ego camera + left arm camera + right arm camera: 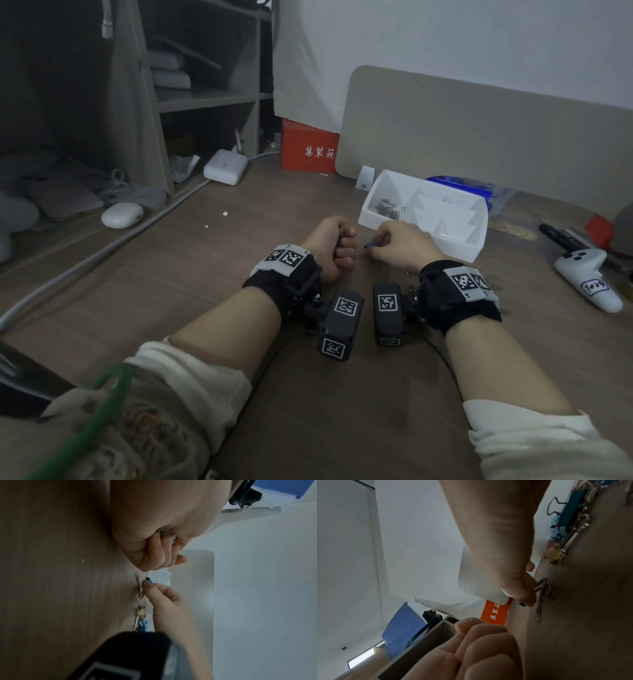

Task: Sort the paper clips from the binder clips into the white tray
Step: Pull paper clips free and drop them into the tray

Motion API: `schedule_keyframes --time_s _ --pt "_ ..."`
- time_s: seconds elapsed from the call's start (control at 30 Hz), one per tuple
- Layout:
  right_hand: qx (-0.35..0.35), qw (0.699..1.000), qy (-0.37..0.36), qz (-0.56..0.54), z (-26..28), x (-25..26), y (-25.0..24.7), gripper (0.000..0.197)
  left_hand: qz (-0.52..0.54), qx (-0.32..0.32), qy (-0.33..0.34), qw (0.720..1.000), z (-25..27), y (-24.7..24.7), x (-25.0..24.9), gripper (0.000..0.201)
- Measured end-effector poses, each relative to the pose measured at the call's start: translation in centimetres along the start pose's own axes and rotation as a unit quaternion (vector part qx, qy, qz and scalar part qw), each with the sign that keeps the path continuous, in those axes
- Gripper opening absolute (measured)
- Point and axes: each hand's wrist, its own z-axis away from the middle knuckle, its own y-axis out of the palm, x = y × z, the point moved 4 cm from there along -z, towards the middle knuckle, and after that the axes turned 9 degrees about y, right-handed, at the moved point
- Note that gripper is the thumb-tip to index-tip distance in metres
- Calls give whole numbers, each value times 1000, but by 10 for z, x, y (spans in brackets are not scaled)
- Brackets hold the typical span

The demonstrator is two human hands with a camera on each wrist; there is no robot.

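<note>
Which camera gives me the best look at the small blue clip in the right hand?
The left wrist view: the blue clip sticks out clear from the right hand's fingertips, against the white tray. The head view shows it only as a tiny blue speck. In the right wrist view just a blue tip peeks from under the fingers.

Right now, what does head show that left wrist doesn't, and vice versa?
Only head: the white tray with its dividers, paper clips already piled in its far-left compartment, and the red box behind.

Only left wrist: paper clips gripped inside the curled left hand, wire ends poking out between the fingers, and the unsorted pile of clips under the right wrist.

Both: the right hand pinching a small blue clip just above a loose paper clip on the desk.
</note>
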Motion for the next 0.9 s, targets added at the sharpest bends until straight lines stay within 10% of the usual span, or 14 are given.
schedule_keyframes --time_s 0.9 --pt "-8 964 -39 -264 5 11 -7 8 -11 -12 4 1000 -4 -2 1 39"
